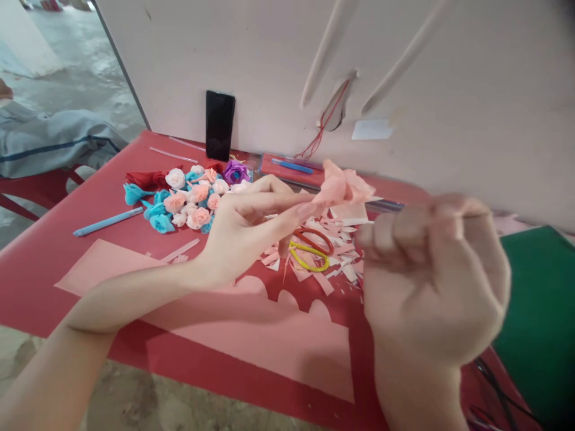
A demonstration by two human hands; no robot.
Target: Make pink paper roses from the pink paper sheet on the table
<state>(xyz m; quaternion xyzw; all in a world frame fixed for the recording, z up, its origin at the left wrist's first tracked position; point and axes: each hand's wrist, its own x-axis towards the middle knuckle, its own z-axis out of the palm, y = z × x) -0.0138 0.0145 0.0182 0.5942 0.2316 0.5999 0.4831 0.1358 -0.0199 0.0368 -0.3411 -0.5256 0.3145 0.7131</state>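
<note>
Between the thumb and fingers of my left hand [238, 230] is the base of a pink paper flower [344, 184], its ruffled petals pointing right. My right hand [435, 287] is raised to the right of the flower and apart from it, fingers curled into a pinch; whatever it may hold is too small or blurred to make out. Below the flower, scissors with red and yellow handles [309, 263] lie among pink paper scraps [321, 281]. A pink paper sheet [269, 341] with a scalloped upper edge lies beneath my left arm.
Finished paper flowers [197, 194] in several colours are heaped at the back left of the red table [27, 299]. A blue pen [108, 221] lies beside them. A phone [220, 126] leans on the pale panel [269, 54]. A green sheet [539, 299] is at right.
</note>
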